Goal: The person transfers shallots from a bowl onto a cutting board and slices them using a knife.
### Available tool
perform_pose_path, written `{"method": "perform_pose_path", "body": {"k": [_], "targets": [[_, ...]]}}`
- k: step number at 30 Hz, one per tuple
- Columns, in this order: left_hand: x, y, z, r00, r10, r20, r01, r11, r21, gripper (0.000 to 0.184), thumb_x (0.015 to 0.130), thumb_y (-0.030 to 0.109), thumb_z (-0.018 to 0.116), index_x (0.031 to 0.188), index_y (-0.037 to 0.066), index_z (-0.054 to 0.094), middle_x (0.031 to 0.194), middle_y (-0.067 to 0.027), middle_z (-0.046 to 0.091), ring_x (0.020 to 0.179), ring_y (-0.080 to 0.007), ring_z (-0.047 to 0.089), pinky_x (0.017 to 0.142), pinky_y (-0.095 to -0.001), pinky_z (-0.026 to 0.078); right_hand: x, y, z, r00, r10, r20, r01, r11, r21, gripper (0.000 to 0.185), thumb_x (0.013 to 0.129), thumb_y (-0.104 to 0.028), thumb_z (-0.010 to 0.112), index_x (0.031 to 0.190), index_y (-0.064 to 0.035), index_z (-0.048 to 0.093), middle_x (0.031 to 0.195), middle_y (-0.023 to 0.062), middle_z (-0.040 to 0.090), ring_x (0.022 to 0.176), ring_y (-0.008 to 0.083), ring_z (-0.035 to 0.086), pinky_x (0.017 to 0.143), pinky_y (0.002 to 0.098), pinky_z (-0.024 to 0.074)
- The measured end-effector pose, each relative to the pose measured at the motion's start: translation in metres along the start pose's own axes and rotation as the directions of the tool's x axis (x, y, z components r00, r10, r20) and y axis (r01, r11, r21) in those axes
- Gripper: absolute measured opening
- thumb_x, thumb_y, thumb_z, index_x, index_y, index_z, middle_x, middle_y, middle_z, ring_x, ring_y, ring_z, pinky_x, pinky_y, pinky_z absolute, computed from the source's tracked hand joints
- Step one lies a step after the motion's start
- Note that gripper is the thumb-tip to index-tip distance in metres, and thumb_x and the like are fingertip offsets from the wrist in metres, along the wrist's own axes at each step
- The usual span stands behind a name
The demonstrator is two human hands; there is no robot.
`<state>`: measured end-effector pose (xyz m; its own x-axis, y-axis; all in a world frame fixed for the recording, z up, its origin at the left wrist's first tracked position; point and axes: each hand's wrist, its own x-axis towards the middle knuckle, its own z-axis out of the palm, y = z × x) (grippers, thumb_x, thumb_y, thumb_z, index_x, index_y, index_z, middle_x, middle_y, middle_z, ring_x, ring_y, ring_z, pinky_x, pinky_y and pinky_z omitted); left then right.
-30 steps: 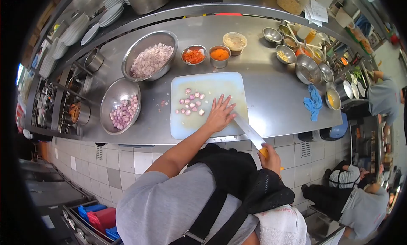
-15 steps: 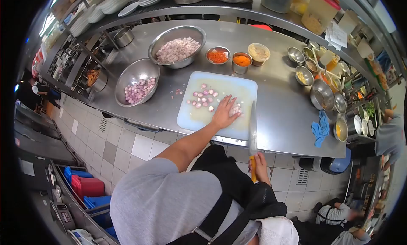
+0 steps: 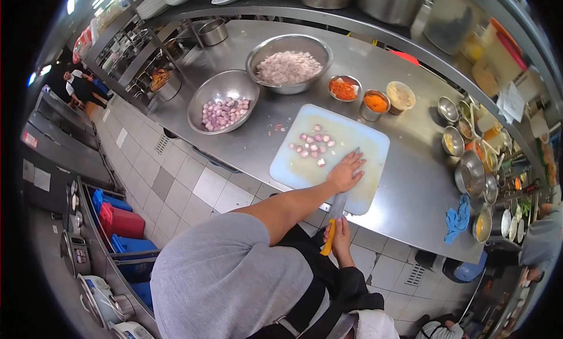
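Note:
My right hand (image 3: pixel 339 240) is wrapped round the yellow handle of a kitchen knife (image 3: pixel 339 203) at the near edge of the board. Its blade runs forward over the white cutting board (image 3: pixel 287 170), and part of it is hidden by my left hand (image 3: pixel 346 172). That hand lies palm down with outstretched fingers, the knife tip showing just beyond them. Whatever lies beneath the palm cannot be seen. Several peeled shallots (image 3: pixel 312 148) sit on the left part of the board, with a few small bits near them.
Behind the board stand a bowl of chopped shallots (image 3: pixel 288 68), a bowl of whole shallots (image 3: pixel 225 114), orange shreds (image 3: pixel 343 88), orange paste (image 3: pixel 375 102) and a lidded tub (image 3: pixel 401 97). A blue cloth (image 3: pixel 457 219) and several metal bowls (image 3: pixel 470 173) are at the right. People are nearby.
The knife has swung left from the board's right edge, so its blade now passes at my left hand. The chopped pieces by that hand are now hidden. My view has shifted too.

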<state>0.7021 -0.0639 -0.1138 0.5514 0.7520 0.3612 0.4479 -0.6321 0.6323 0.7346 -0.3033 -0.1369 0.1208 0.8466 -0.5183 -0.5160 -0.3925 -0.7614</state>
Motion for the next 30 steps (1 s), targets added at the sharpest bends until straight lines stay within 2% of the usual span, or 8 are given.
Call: {"method": "perform_pose_path", "body": {"k": [7, 14, 17, 21, 22, 25, 28, 30], "targets": [[0.019, -0.018, -0.025, 0.984, -0.073, -0.162, 0.008, 0.930, -0.367, 0.036, 0.095, 0.004, 0.064, 0.130, 0.005, 0.070, 0.157, -0.0130, 0.055, 0.153, -0.0367, 0.041, 0.125, -0.0458, 0.037, -0.004, -0.034, 0.064, 0.988, -0.121, -0.100, 0.110, 0.988, -0.110, 0.037, 0.115, -0.035, 0.047, 0.141, -0.0086, 0.048, 0.075, 0.0036, 0.055, 0.054, 0.0101, 0.051, 0.045, 0.0268, 0.0436], [0.116, -0.075, -0.236, 0.845, -0.082, -0.529, -0.178, 0.889, -0.421, 0.035, 0.094, 0.001, 0.066, 0.129, 0.002, 0.070, 0.152, -0.0154, 0.060, 0.146, -0.0339, 0.052, 0.120, -0.0430, 0.043, 0.018, -0.153, 0.220, 0.960, -0.253, 0.123, 0.282, 0.861, -0.423, 0.035, 0.114, -0.029, 0.049, 0.140, -0.0071, 0.057, 0.074, 0.0001, 0.054, 0.055, 0.0074, 0.050, 0.046, 0.0242, 0.0409], [0.158, -0.114, -0.315, 0.723, -0.070, -0.687, -0.221, 0.919, -0.327, 0.025, 0.098, 0.005, 0.063, 0.121, -0.002, 0.071, 0.128, -0.0169, 0.072, 0.121, -0.0297, 0.068, 0.109, -0.0415, 0.050, 0.007, -0.174, 0.251, 0.961, -0.227, 0.161, 0.275, 0.855, -0.439, 0.037, 0.113, -0.027, 0.051, 0.144, -0.0075, 0.057, 0.074, -0.0007, 0.055, 0.055, 0.0063, 0.049, 0.047, 0.0236, 0.0400], [0.214, -0.272, -0.318, 0.866, 0.052, -0.498, -0.100, 0.992, -0.071, 0.027, 0.099, 0.018, 0.068, 0.120, 0.002, 0.075, 0.117, -0.0206, 0.074, 0.112, -0.0385, 0.070, 0.103, -0.0430, 0.054, -0.015, -0.143, 0.233, 0.969, -0.243, -0.049, 0.188, 0.850, -0.492, 0.037, 0.113, -0.024, 0.053, 0.145, -0.0062, 0.058, 0.073, -0.0012, 0.056, 0.056, 0.0054, 0.050, 0.048, 0.0230, 0.0410], [0.212, -0.298, -0.327, 0.983, -0.076, -0.169, 0.087, 0.994, 0.058, 0.026, 0.098, 0.023, 0.071, 0.113, 0.003, 0.078, 0.106, -0.0192, 0.076, 0.106, -0.0385, 0.072, 0.100, -0.0449, 0.055, -0.023, -0.132, 0.225, 0.954, -0.290, -0.074, 0.225, 0.857, -0.463, 0.037, 0.113, -0.025, 0.053, 0.144, -0.0066, 0.059, 0.073, -0.0008, 0.056, 0.055, 0.0056, 0.050, 0.048, 0.0231, 0.0415], [0.229, -0.307, -0.341, 0.917, 0.071, -0.392, -0.087, 0.996, -0.023, 0.022, 0.099, 0.023, 0.070, 0.111, 0.006, 0.079, 0.095, -0.0159, 0.077, 0.092, -0.0323, 0.074, 0.087, -0.0426, 0.057, -0.056, -0.105, 0.194, 0.891, -0.368, -0.267, 0.215, 0.859, -0.464, 0.036, 0.113, -0.027, 0.053, 0.143, -0.0074, 0.059, 0.073, -0.0004, 0.056, 0.055, 0.0062, 0.051, 0.047, 0.0240, 0.0430], [0.232, -0.267, -0.345, 0.960, -0.149, -0.236, 0.098, 0.971, -0.216, 0.022, 0.100, 0.019, 0.069, 0.115, 0.007, 0.078, 0.099, -0.0155, 0.076, 0.087, -0.0290, 0.072, 0.083, -0.0410, 0.056, -0.081, -0.069, 0.169, 0.791, -0.290, -0.539, 0.233, 0.957, -0.172, 0.038, 0.112, -0.030, 0.056, 0.142, -0.0072, 0.055, 0.072, 0.0002, 0.055, 0.053, 0.0083, 0.053, 0.045, 0.0258, 0.0458], [0.230, -0.247, -0.321, 0.945, -0.017, -0.327, -0.064, 0.970, -0.234, 0.023, 0.100, 0.016, 0.069, 0.120, 0.007, 0.076, 0.101, -0.0143, 0.076, 0.086, -0.0263, 0.072, 0.081, -0.0383, 0.056, -0.085, -0.056, 0.154, 0.744, -0.301, -0.597, 0.236, 0.954, -0.187, 0.039, 0.110, -0.030, 0.059, 0.141, -0.0074, 0.054, 0.071, 0.0007, 0.056, 0.052, 0.0090, 0.053, 0.044, 0.0262, 0.0460]]}}
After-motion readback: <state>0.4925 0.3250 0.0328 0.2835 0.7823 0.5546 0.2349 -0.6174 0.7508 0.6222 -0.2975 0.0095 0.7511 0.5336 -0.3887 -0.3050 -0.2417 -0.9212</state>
